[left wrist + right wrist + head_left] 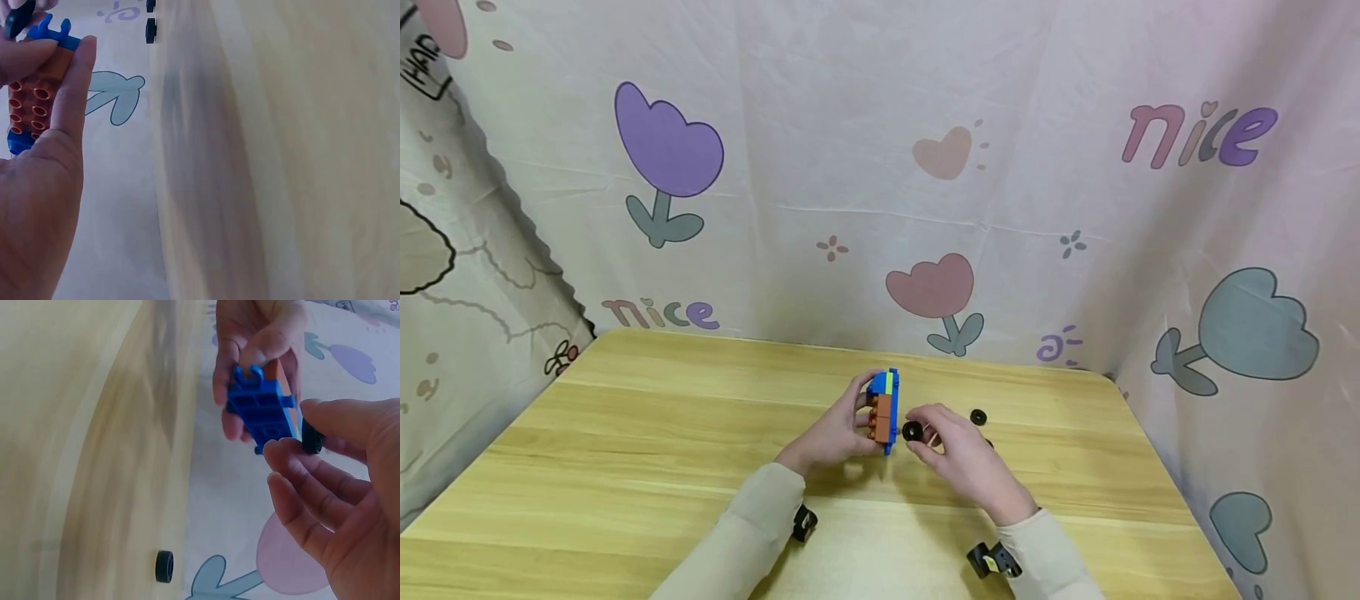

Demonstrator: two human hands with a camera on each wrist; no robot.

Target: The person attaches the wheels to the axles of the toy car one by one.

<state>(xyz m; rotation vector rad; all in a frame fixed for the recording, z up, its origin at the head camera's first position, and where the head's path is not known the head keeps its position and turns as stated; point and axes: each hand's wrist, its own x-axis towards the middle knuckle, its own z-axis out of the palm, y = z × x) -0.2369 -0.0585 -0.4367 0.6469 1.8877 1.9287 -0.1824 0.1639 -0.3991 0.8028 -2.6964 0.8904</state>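
Block toy (885,417): gripped by the left hand (835,429) above the worktop (647,433), toward the back edge. I see the right hand (966,454) pinching a black wheel (912,431) just beside it. Loose wheels (150,30) lie toward the right back corner. A flower-printed curtain (820,100) stands behind.

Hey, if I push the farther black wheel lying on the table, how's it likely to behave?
The black wheel lies flat, so a push would probably slide it rather than roll it. Tipped onto its round edge, it would likely roll. It's small beside the right hand, so it should feel light.
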